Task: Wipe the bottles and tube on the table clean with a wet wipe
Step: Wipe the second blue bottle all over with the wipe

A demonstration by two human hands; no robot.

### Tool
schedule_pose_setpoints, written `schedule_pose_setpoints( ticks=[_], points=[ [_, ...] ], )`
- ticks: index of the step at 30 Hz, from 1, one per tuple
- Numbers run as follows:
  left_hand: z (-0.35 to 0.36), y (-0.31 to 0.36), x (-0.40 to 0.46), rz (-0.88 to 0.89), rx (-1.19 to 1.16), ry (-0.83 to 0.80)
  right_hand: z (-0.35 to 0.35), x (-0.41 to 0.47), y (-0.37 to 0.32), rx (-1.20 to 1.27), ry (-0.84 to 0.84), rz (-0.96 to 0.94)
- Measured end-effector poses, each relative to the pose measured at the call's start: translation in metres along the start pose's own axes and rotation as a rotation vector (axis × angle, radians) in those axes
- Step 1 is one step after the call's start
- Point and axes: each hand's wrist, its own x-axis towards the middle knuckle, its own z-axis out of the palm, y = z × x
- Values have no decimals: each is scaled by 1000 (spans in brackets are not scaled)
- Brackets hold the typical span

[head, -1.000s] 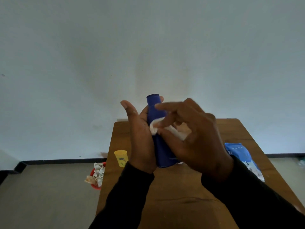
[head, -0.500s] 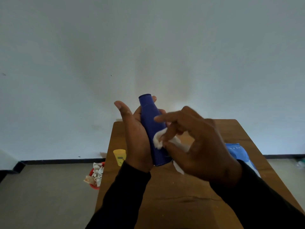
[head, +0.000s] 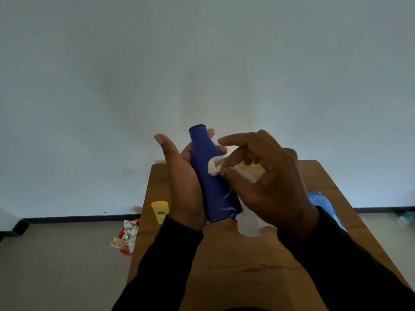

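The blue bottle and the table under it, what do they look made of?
Blue bottle: probably plastic, with a smooth, slightly glossy, evenly coloured skin and a moulded neck. Table: looks like wood or a wood-look laminate, brown with faint grain lines and a dull sheen; which one I cannot tell.

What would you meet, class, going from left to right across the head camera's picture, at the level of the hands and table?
Red bin of crumpled wipes → yellow tube → left hand → blue bottle → right hand with the wet wipe → blue wipes pack.
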Motion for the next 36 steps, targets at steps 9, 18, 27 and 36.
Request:
schedule_pose_setpoints(
  ticks=[9, 18, 27, 36],
  points=[
    [-4, 2, 3, -21, -12, 28, 0, 0, 6, -22, -21, -11],
    [-6, -1, 3, -36, -17, 40, -1, -1, 5, 30, -67, 3],
    [-9, -1, 5, -88, -40, 64, -6, -8, 10, 47, -85, 9],
    [-12, -2, 7, -133, -25, 85, -9, -8, 10, 80, -94, 44]
  ],
)
